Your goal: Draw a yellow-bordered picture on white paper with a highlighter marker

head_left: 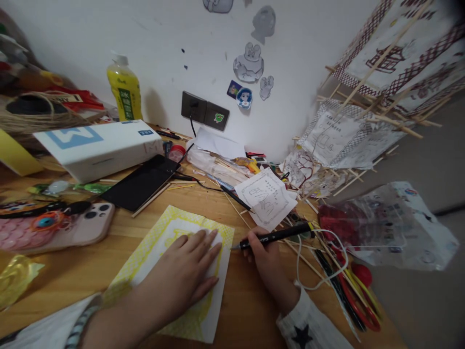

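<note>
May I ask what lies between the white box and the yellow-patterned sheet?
In the head view, a flat black slab and a thin wooden stick lie between the white box and that sheet.

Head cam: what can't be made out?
All in the head view:
Middle of yellow-patterned sheet: hidden by left hand and forearm.
Part of black tool: hidden by right hand.
Lettering on white card: too small.
Top of upper paper panel: cut off by frame edge.

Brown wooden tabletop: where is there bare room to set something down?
The tabletop is bare between the pink phone and yellow-patterned white paper, and between that paper and the right forearm. Crowded: at right, beside the clear plastic bag, and along the white wall.
</note>
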{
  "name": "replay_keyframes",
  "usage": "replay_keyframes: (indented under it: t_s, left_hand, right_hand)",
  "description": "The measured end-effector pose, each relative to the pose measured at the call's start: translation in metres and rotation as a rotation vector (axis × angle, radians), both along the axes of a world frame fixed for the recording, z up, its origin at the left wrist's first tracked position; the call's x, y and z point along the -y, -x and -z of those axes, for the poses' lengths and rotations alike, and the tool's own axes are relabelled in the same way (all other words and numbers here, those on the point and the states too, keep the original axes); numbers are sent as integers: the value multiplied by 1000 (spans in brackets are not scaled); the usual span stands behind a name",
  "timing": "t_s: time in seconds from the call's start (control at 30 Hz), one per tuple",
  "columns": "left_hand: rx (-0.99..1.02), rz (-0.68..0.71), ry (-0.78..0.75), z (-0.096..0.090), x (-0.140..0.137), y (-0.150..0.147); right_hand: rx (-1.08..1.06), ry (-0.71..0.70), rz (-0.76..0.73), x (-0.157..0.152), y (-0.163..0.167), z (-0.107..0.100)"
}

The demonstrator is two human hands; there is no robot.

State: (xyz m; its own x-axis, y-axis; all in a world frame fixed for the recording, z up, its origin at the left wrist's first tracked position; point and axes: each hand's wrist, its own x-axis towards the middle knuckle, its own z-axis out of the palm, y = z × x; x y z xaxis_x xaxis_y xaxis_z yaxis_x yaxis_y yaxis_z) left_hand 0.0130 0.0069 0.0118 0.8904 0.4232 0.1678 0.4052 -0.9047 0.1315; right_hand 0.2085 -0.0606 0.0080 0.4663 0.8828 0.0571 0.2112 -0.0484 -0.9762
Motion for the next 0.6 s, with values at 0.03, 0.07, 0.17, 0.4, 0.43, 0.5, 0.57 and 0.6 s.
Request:
replay_keyframes:
  t_s: [0.03,0.07,0.17,0.4,0.43,0.5,0.57,0.6]
  left_hand:
    - [8,-3,-2,0,0,0]
    - [14,-5,-6,0,0,0]
    - [23,-8,-16,1,1,0]
    - [17,0,-7,-1,2,1]
    - [13,-1,-6,-1,2,1]
    - [8,-1,-7,-1,3,1]
    - [5,2,-6,-1,3,1]
    - [8,3,-8,-1,3,1]
  right_hand:
    - [2,1,-35,0,1,1]
    - [11,-2,-69,-1,2,2]
    - [69,-22,-118,-2,2,5]
    - [122,-20,-123,-2,1,5]
    - [127,-21,-125,-2,1,5]
    - [136,-24,-130,-2,1,5]
    - [146,-14,-137,-2,1,5]
    - [149,-9,-137,-2,1,4]
